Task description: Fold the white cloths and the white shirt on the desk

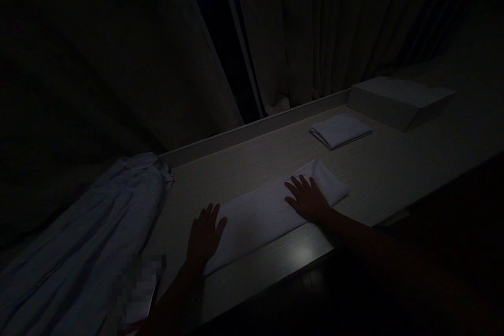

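Observation:
A white cloth (255, 218), folded into a long strip, lies flat on the pale table (220, 181) in dim light. At its left end rests my left hand (205, 236), palm down with the fingers stretched out. My right hand (307, 199) lies flat near the cloth's right end, its fingers spread. Neither hand grips anything. Beyond the strip, to the right, is a smaller folded white cloth (340, 130).
Loose white fabric (90, 226) hangs over the table's left end. A pale box-like block (397, 100) stands at the back right. Behind the table's raised rear edge (252, 128) hang dark curtains (165, 52). A blurred-out item (137, 291) is at the lower left.

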A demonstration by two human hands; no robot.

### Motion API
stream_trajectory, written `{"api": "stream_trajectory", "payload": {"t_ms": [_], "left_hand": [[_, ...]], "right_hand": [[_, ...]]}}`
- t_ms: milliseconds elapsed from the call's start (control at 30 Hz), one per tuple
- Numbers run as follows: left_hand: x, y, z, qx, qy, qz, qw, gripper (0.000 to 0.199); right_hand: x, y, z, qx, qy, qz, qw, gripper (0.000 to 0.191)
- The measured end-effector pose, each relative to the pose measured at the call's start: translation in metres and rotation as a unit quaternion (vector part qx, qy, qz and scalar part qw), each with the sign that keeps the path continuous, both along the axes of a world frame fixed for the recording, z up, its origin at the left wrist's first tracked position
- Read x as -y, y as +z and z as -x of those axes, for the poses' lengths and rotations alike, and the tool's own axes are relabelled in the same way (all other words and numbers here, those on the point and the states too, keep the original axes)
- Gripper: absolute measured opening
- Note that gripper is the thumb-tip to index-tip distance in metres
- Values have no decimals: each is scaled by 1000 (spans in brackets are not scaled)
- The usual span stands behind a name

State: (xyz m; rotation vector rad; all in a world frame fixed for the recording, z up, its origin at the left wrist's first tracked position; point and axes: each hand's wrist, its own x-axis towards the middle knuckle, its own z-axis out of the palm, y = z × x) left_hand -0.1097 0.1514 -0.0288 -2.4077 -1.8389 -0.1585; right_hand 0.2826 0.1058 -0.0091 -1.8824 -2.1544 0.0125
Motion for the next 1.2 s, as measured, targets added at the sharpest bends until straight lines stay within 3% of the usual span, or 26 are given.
{"api": "stream_trajectory", "payload": {"t_ms": [133,267,367,467,567,667,800,1000,1100,1200], "left_hand": [[2,4,-3,4,3,6,1000,60],[7,24,-13,-23,8,-30,999,59],[18,47,-41,-39,-17,-74,996,57],[39,57,-90,-18,-106,-46,993,51],[63,48,-139,12,-200,13,980,55],[83,33,-163,46,-171,16,984,63],[99,25,-160,50,-152,22,987,66],[109,27,-153,43,-138,13,989,67],[110,26,-155,39,-128,1,991,67],[110,24,-156,17,-137,0,990,61]], "right_hand": [[0,1,1,8,0,2,1000,61],[0,5,1,14,0,8,1000,61],[1,7,1,16,2,8,1000,61],[2,6,2,9,1,1,1000,61],[3,4,2,4,-3,-9,1000,60],[6,3,2,5,2,-14,1000,59],[15,1,4,3,13,-13,1000,59],[26,3,9,-5,3,-16,1000,60],[33,10,28,-8,4,-25,1000,59],[45,17,66,-23,83,-35,996,57]]}}
